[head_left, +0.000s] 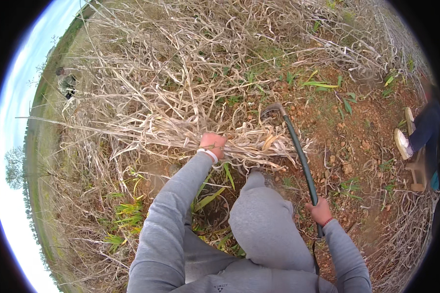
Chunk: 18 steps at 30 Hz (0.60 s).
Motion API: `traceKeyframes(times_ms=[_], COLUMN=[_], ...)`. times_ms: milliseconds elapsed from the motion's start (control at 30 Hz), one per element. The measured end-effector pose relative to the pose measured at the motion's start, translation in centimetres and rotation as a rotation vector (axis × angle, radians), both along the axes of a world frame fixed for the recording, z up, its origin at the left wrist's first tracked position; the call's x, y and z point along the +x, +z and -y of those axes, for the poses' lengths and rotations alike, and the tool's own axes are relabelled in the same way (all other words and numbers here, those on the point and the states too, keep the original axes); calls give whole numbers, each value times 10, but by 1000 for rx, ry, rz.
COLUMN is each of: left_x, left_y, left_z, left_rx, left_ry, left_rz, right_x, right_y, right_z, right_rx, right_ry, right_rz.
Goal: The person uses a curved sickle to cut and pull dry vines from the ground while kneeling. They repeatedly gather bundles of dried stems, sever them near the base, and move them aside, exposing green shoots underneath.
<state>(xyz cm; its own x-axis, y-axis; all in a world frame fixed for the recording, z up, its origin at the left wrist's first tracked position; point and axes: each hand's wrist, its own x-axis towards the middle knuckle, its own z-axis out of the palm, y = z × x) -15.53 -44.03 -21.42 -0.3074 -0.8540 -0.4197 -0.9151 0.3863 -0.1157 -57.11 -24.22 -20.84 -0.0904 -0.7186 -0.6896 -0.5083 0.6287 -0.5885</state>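
Note:
My left hand is closed around a thick bundle of dry, straw-coloured stalks and leaves. The bundle lies across the ground ahead of my knee, its long ends spreading left and its curled ends to the right. In my right hand is the dark green handle of a sickle, gripped near its lower end. The sickle's curved metal blade is at the far end, just beyond the bundle's right part. A dark cord hangs below the handle.
Dry stalks cover the ground ahead and left. Reddish, stony soil lies to the right. Green-yellow leaves grow at the left. Another person's legs and light shoes are at the right edge. A person is far left.

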Motion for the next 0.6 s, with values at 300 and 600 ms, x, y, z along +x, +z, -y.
traceKeyframes(times_ms=[300,600], left_x=[-31,-37], left_y=[15,20], left_z=[-37,-40], left_rx=[36,91], left_ry=[-21,-6], left_rz=[47,84], right_x=[-13,7], right_y=[32,19], right_z=[-29,18], right_rx=[-18,-207], right_ry=[-18,59], right_rz=[95,106])
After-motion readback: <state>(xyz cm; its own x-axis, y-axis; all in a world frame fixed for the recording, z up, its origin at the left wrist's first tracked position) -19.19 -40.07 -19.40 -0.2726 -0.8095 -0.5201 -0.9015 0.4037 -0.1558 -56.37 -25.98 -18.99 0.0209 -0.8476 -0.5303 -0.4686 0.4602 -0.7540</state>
